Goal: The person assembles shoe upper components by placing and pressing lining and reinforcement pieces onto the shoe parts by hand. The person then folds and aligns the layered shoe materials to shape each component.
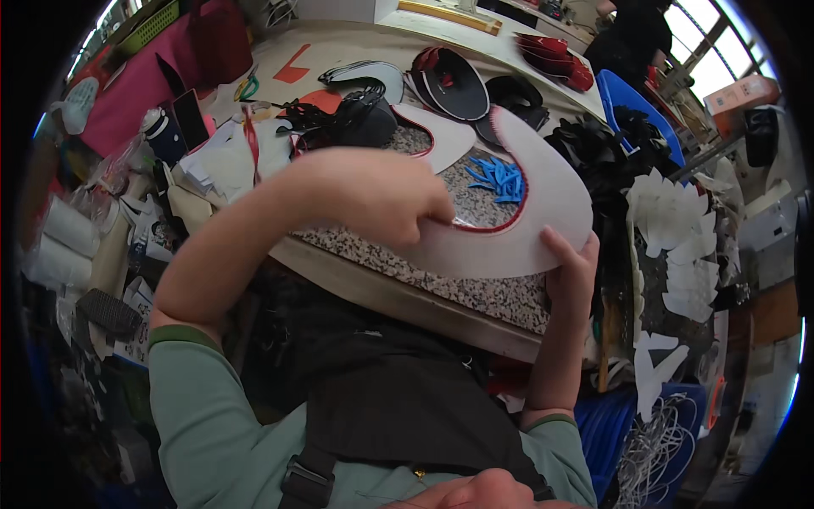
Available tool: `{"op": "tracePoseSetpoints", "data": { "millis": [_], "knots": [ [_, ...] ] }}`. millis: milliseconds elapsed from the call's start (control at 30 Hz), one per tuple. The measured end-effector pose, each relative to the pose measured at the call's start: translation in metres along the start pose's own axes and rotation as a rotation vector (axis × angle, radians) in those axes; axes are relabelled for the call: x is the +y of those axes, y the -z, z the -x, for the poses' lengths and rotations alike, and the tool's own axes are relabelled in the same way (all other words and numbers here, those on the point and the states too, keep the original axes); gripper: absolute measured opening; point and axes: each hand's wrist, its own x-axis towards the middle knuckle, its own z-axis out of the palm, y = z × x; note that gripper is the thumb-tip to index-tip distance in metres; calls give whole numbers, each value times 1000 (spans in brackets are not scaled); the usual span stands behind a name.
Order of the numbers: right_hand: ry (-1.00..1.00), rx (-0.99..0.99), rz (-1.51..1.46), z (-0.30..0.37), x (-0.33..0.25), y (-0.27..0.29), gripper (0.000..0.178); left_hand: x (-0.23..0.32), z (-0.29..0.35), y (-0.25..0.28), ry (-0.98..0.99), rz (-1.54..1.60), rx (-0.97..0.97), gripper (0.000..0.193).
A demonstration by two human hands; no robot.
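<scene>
Over the speckled stone slab's [475, 293] near edge, R hand [570, 273] pinches the white crescent visor piece [543, 204] at its outer rim; L hand [377, 197], curled shut, presses fingertips on the red-trimmed inner edge. Beyond, blue clips [500, 176] lie in the visor's curve w/ little free room, then black-and-red cap parts [449, 81].

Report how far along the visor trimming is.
Done: red edging already runs along the inner curve of the white visor piece. In hand: the left hand presses that edge while the right hand grips the outer rim. Left: a stack of bare white pieces and blue clips on the speckled table.
</scene>
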Motion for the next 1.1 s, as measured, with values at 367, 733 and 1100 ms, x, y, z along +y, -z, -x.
{"op": "tracePoseSetpoints", "data": {
  "millis": [367, 733, 1100],
  "knots": [
    [-436, 197, -90, 41, 124, -59, 31, -155, -161, -42, 62, -887, 105, 22],
    [-33, -490, 922, 11, 65, -100, 10, -153, -49, -123, -37, -44, 915, 37],
    [415, -1010, 918, -116, 239, -324, 28, -238, 151, -238, 1353, 342, 1433, 30]
  ]
}}
